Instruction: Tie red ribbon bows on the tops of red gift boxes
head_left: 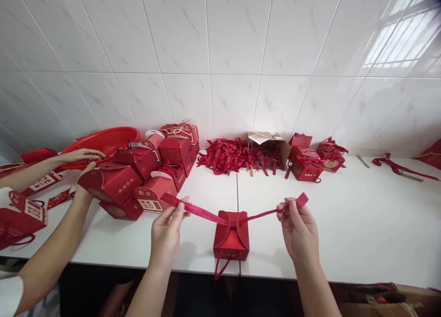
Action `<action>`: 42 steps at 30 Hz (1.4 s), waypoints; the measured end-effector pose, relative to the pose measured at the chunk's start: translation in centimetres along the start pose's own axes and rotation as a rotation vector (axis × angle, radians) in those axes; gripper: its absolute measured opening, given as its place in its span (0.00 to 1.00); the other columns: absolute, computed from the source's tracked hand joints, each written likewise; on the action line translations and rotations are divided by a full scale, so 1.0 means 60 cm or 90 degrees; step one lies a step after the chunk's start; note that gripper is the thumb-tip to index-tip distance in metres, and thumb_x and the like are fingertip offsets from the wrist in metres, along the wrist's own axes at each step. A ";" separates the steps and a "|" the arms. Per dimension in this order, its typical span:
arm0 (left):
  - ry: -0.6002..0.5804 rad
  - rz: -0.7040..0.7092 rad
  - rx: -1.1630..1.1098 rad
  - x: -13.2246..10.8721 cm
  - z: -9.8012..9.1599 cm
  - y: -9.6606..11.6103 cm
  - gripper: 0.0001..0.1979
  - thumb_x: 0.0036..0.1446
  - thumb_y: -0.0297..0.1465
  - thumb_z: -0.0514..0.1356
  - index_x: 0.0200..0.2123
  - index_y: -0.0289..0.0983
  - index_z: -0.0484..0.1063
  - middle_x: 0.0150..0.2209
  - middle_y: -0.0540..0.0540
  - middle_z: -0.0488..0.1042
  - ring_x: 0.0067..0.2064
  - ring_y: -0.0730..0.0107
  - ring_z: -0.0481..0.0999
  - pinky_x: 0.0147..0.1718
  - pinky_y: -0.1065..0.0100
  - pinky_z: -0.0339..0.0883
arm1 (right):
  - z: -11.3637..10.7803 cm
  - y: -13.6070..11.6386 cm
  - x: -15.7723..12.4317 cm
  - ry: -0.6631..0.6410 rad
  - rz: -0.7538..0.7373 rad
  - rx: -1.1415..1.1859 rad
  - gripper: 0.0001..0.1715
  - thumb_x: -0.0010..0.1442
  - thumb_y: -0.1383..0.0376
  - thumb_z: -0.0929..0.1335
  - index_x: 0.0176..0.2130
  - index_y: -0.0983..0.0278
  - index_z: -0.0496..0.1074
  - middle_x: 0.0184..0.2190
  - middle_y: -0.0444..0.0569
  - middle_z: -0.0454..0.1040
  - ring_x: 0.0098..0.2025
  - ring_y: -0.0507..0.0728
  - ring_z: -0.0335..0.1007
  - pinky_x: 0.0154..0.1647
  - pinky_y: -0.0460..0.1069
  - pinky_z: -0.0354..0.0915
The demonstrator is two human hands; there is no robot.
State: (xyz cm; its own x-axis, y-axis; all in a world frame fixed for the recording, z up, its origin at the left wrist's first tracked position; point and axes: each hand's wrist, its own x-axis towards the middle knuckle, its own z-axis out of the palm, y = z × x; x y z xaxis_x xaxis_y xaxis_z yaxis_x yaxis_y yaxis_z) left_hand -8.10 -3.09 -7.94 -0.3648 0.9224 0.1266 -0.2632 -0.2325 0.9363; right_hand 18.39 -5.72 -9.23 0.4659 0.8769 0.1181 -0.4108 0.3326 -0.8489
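Observation:
A small red gift box stands upright at the table's front edge, its top flaps folded together. A red ribbon passes through the top of the box and spreads out to both sides. My left hand pinches the ribbon's left part between thumb and fingers, with the end sticking out past them. On the other side my right hand pinches the right end. The ribbon looks nearly straight between each hand and the box. A twisted red cord handle hangs from the box's front over the table edge.
Stacked red boxes stand left of centre. A co-worker's arms reach beside them near a red basin. Along the wall lie a ribbon heap, an open carton of ribbons, and two ribbon-tied boxes. Loose ribbon lies right.

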 end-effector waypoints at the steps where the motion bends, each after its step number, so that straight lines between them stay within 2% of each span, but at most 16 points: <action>1: -0.008 0.022 0.014 0.001 0.006 0.009 0.10 0.47 0.37 0.67 0.32 0.37 0.78 0.35 0.47 0.79 0.38 0.67 0.74 0.40 0.65 0.68 | 0.007 -0.007 0.003 -0.014 -0.030 -0.037 0.13 0.55 0.56 0.70 0.35 0.63 0.75 0.28 0.47 0.72 0.28 0.51 0.65 0.28 0.47 0.63; 5: -0.073 0.090 0.051 0.001 0.040 0.041 0.09 0.47 0.34 0.67 0.33 0.38 0.79 0.35 0.46 0.80 0.42 0.64 0.75 0.44 0.66 0.67 | 0.046 -0.030 0.009 -0.061 -0.128 -0.168 0.15 0.52 0.59 0.72 0.40 0.62 0.75 0.34 0.49 0.75 0.35 0.55 0.68 0.35 0.50 0.64; 7: -0.123 0.113 0.077 -0.001 0.058 0.051 0.09 0.49 0.34 0.66 0.35 0.38 0.79 0.36 0.46 0.80 0.42 0.64 0.75 0.44 0.66 0.67 | 0.073 -0.040 0.006 -0.087 -0.153 -0.198 0.18 0.52 0.59 0.72 0.44 0.61 0.74 0.34 0.48 0.76 0.37 0.56 0.69 0.39 0.52 0.64; 9: -0.167 0.135 0.091 -0.003 0.074 0.058 0.09 0.51 0.35 0.64 0.37 0.39 0.79 0.37 0.46 0.79 0.41 0.66 0.76 0.44 0.67 0.67 | 0.099 -0.049 0.001 -0.115 -0.171 -0.221 0.13 0.56 0.58 0.69 0.41 0.61 0.75 0.33 0.48 0.76 0.38 0.57 0.70 0.41 0.53 0.65; 12: -0.212 0.145 0.086 -0.005 0.092 0.065 0.09 0.53 0.34 0.63 0.38 0.39 0.78 0.36 0.47 0.79 0.39 0.67 0.76 0.44 0.67 0.67 | 0.130 -0.057 -0.005 -0.162 -0.164 -0.220 0.11 0.59 0.58 0.67 0.34 0.61 0.77 0.34 0.48 0.77 0.41 0.56 0.71 0.43 0.52 0.65; 15: -0.239 0.131 0.077 -0.007 0.102 0.071 0.08 0.53 0.34 0.63 0.37 0.38 0.77 0.35 0.47 0.79 0.39 0.67 0.75 0.43 0.68 0.67 | 0.149 -0.057 -0.004 -0.193 -0.107 -0.132 0.09 0.57 0.59 0.69 0.36 0.61 0.76 0.31 0.46 0.77 0.35 0.54 0.72 0.40 0.50 0.67; 18: -0.294 0.139 0.102 -0.011 0.103 0.078 0.09 0.57 0.35 0.59 0.36 0.38 0.76 0.33 0.47 0.77 0.40 0.68 0.74 0.44 0.68 0.65 | 0.161 -0.057 0.001 -0.221 -0.050 -0.101 0.10 0.56 0.59 0.69 0.37 0.62 0.73 0.26 0.43 0.75 0.22 0.48 0.66 0.26 0.46 0.64; 20: -0.362 0.152 0.143 -0.015 0.102 0.082 0.11 0.61 0.36 0.55 0.35 0.38 0.74 0.32 0.48 0.74 0.38 0.69 0.72 0.42 0.69 0.64 | 0.164 -0.060 0.001 -0.255 -0.020 -0.153 0.12 0.55 0.59 0.69 0.38 0.63 0.72 0.24 0.42 0.73 0.18 0.47 0.60 0.21 0.45 0.60; 22: -0.416 0.164 0.200 -0.019 0.100 0.085 0.11 0.62 0.36 0.53 0.34 0.38 0.72 0.31 0.49 0.72 0.35 0.70 0.70 0.39 0.69 0.63 | 0.164 -0.066 -0.003 -0.305 -0.004 -0.210 0.14 0.55 0.58 0.69 0.39 0.64 0.73 0.23 0.43 0.71 0.21 0.49 0.62 0.23 0.46 0.61; 26: -0.445 0.221 0.338 -0.023 0.099 0.086 0.11 0.62 0.34 0.52 0.29 0.38 0.68 0.30 0.50 0.70 0.35 0.70 0.68 0.40 0.68 0.60 | 0.155 -0.071 -0.014 -0.428 -0.006 -0.220 0.13 0.56 0.59 0.69 0.41 0.62 0.74 0.30 0.47 0.74 0.34 0.54 0.68 0.36 0.49 0.66; 30: -0.472 0.271 0.438 -0.023 0.098 0.084 0.10 0.60 0.33 0.54 0.26 0.38 0.67 0.29 0.51 0.71 0.36 0.69 0.68 0.45 0.65 0.56 | 0.141 -0.057 -0.012 -0.382 -0.053 -0.222 0.09 0.56 0.59 0.69 0.32 0.63 0.75 0.25 0.45 0.73 0.27 0.51 0.66 0.29 0.47 0.64; 32: -0.497 0.202 0.412 -0.020 0.095 0.082 0.10 0.60 0.34 0.55 0.27 0.38 0.68 0.30 0.50 0.72 0.37 0.68 0.69 0.43 0.66 0.58 | 0.131 -0.051 -0.005 -0.393 -0.076 -0.233 0.10 0.58 0.59 0.68 0.34 0.62 0.76 0.24 0.44 0.73 0.24 0.50 0.65 0.25 0.46 0.63; 34: -0.540 0.074 0.331 -0.015 0.092 0.078 0.14 0.60 0.37 0.54 0.25 0.37 0.67 0.27 0.50 0.71 0.35 0.68 0.70 0.39 0.67 0.60 | 0.121 -0.052 0.002 -0.473 -0.118 -0.269 0.11 0.60 0.60 0.66 0.39 0.61 0.76 0.25 0.45 0.75 0.25 0.51 0.66 0.26 0.47 0.63; 37: -0.567 -0.074 0.196 -0.006 0.090 0.073 0.20 0.61 0.39 0.52 0.20 0.36 0.67 0.22 0.50 0.69 0.30 0.70 0.69 0.37 0.68 0.62 | 0.107 -0.062 0.012 -0.584 -0.314 -0.400 0.12 0.62 0.66 0.64 0.42 0.57 0.76 0.31 0.46 0.77 0.33 0.54 0.69 0.39 0.52 0.62; 40: -0.540 -0.154 0.108 0.000 0.091 0.072 0.17 0.59 0.39 0.55 0.24 0.35 0.73 0.25 0.49 0.72 0.31 0.71 0.70 0.38 0.68 0.63 | 0.097 -0.070 0.018 -0.575 -0.512 -0.573 0.17 0.64 0.70 0.62 0.44 0.54 0.75 0.36 0.46 0.78 0.42 0.56 0.68 0.48 0.57 0.53; 42: -0.530 -0.182 0.086 0.000 0.093 0.073 0.14 0.58 0.38 0.57 0.25 0.36 0.74 0.26 0.50 0.72 0.31 0.71 0.70 0.37 0.68 0.63 | 0.093 -0.070 0.019 -0.543 -0.568 -0.662 0.20 0.64 0.72 0.60 0.45 0.52 0.74 0.38 0.44 0.78 0.44 0.57 0.67 0.48 0.58 0.49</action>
State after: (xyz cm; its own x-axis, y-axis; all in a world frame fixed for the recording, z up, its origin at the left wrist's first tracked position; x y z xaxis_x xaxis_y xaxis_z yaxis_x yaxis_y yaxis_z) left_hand -4.29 -2.38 -2.00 0.4805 0.8765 0.0303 -0.1177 0.0301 0.9926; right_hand 16.30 -4.20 -2.64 -0.4416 0.5890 0.6768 0.5868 0.7602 -0.2788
